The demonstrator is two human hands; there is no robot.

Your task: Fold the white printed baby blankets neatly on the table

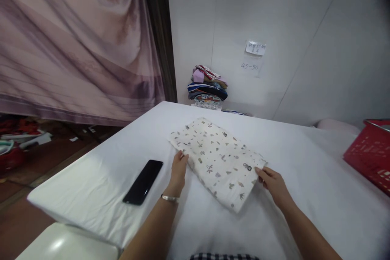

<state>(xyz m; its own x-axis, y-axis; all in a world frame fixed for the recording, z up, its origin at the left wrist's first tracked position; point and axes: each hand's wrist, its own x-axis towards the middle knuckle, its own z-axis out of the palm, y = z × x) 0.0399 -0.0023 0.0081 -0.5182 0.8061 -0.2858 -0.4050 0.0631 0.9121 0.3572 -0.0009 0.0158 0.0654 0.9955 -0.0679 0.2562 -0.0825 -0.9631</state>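
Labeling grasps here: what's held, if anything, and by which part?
The patterned white cloth: left hand pinches its near left edge, right hand pinches it by the right corner.

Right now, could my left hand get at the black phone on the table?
Probably yes: the phone lies close beside your left hand with nothing visible between them, though that hand would likely have to let go of the patterned cloth first.

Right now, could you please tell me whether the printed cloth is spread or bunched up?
The printed cloth is spread mostly flat, its pattern showing across a broad face. Whether layers are folded underneath, I cannot tell.
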